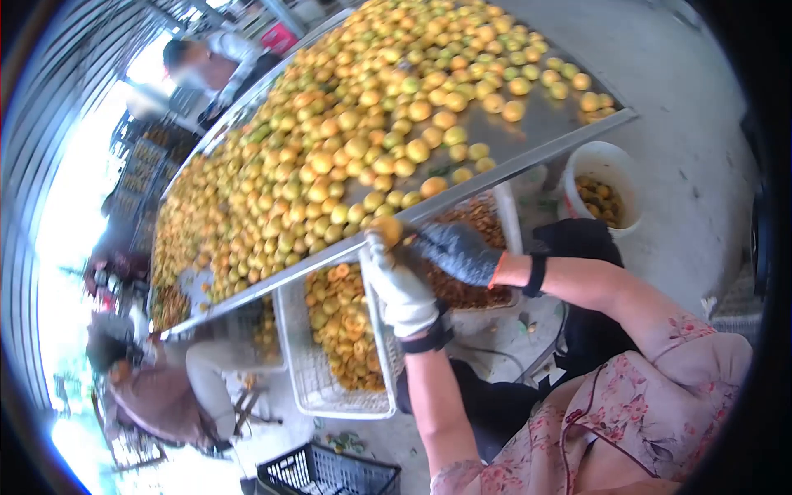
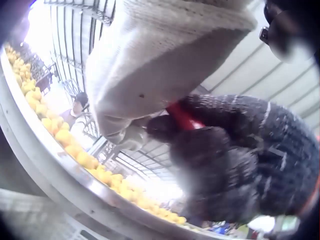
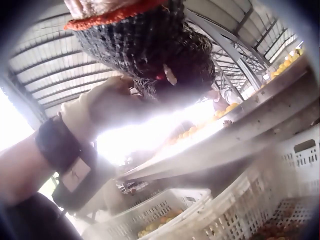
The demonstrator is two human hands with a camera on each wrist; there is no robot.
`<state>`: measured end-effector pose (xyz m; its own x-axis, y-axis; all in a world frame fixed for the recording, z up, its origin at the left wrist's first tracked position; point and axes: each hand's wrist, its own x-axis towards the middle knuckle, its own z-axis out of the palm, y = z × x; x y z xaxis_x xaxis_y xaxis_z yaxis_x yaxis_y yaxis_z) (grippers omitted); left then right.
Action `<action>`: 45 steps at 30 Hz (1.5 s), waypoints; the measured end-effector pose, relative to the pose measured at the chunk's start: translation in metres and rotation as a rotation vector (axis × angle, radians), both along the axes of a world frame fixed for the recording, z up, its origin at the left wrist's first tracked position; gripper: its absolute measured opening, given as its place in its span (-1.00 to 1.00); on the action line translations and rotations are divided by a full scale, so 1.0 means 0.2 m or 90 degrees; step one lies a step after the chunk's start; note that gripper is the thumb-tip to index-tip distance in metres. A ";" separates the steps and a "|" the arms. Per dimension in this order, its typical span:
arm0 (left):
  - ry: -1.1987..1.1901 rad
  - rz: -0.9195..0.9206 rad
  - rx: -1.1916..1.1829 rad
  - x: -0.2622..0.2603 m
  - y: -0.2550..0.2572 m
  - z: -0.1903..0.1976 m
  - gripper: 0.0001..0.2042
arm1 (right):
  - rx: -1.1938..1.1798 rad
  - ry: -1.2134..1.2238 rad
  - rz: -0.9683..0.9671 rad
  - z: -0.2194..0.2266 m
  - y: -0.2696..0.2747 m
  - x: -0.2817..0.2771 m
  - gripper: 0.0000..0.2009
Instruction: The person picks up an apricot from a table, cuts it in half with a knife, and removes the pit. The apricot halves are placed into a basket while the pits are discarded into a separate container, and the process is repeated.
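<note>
My left hand, in a white knit glove, holds a yellow-orange apricot at the front edge of the metal table. Close against it is my right hand, in a dark grey glove with an orange cuff. Its curled fingers grip a small red-handled tool, whose working end is hidden between the hands. Below my left hand stands a white crate of cut apricots. Under my right hand is a second white crate with brown pieces in it.
Loose apricots heap over the tabletop. A white bucket with fruit stands at the right, and a black crate on the floor in front. One person is across the table; another sits at the left.
</note>
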<state>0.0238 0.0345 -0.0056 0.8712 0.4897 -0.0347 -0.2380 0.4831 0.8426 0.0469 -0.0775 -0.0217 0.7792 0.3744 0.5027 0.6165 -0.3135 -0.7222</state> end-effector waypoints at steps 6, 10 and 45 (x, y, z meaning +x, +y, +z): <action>-0.187 -0.035 -0.311 -0.06 0.13 0.13 -0.59 | -0.085 0.089 0.061 0.02 -0.07 -0.09 -0.76; -0.028 0.071 0.172 -0.02 0.16 0.03 -0.55 | 0.384 0.334 0.054 -0.04 -0.03 0.00 -0.74; 0.068 0.086 -0.062 -0.40 0.57 0.01 -0.47 | 0.578 0.798 0.225 0.15 0.17 0.01 -0.73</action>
<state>-0.0567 0.1476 -0.0029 0.7863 0.5923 -0.1758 -0.2189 0.5331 0.8173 0.0490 -0.0428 0.0091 0.7965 0.5648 -0.2156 -0.5429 0.5113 -0.6661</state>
